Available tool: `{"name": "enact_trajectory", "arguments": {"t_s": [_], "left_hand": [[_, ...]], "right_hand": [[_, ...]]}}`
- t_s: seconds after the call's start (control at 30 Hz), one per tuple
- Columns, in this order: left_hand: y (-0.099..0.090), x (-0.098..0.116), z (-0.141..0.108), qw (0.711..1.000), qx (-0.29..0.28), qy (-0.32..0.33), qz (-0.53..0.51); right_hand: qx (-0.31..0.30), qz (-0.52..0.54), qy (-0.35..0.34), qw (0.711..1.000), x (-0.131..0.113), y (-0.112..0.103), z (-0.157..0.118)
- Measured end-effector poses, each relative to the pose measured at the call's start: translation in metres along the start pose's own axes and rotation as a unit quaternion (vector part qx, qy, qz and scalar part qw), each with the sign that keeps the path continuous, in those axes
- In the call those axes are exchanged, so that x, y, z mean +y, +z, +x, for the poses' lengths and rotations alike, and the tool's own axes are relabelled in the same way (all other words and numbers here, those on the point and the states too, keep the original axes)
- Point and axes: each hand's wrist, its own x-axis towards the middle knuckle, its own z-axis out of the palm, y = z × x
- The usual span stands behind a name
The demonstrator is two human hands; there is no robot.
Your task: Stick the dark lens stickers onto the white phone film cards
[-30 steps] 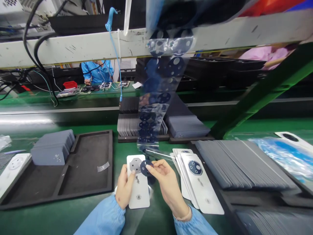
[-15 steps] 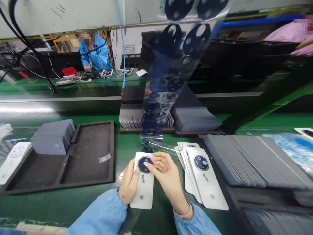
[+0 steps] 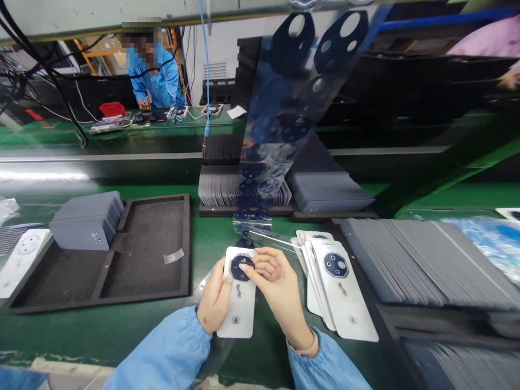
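White rectangular panel with rounded corners [image 3: 236, 309] held near-upright in view, just above the green work surface [image 3: 122, 330]; dark lettering and a small round emblem below its top part. Left hand [image 3: 214, 300] closed on the panel's left edge, thumb on the front. Dark-blue octagonal disc with round holes [image 3: 239, 272] lies over the panel's upper part. Right hand [image 3: 280, 281] has its thumb on the disc, other fingers bent at the panel's upper right edge; pinching or only pressing, cannot tell.

Right of it, near: fanned pile of similar white panels [image 3: 353, 303], top one bearing a dark-blue disc. Behind: hanging clear film strip with dark discs [image 3: 280, 103]. Left: black compartmented tray [image 3: 186, 244], grey upright panels [image 3: 83, 222] in its upper left.
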Motion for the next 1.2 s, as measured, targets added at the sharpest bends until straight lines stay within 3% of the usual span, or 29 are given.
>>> {"name": "enact_trajectory", "arguments": {"t_s": [0.33,0.57,1.2], "left_hand": [[0.0003,0.0021,0.0005,1.0,0.0,0.007,0.002],[0.0011,0.0028,0.0008,0.999,0.018,-0.023,-0.033],[-0.0006,0.0,0.0002,0.998,-0.015,0.021,0.052]], "right_hand": [[0.004,0.01,0.007,1.0,0.0001,0.0011,-0.0009],[0.01,0.006,-0.003,1.0,0.0009,0.0021,-0.0007],[0.005,0.012,0.007,1.0,0.0015,0.0017,-0.0004]]}}
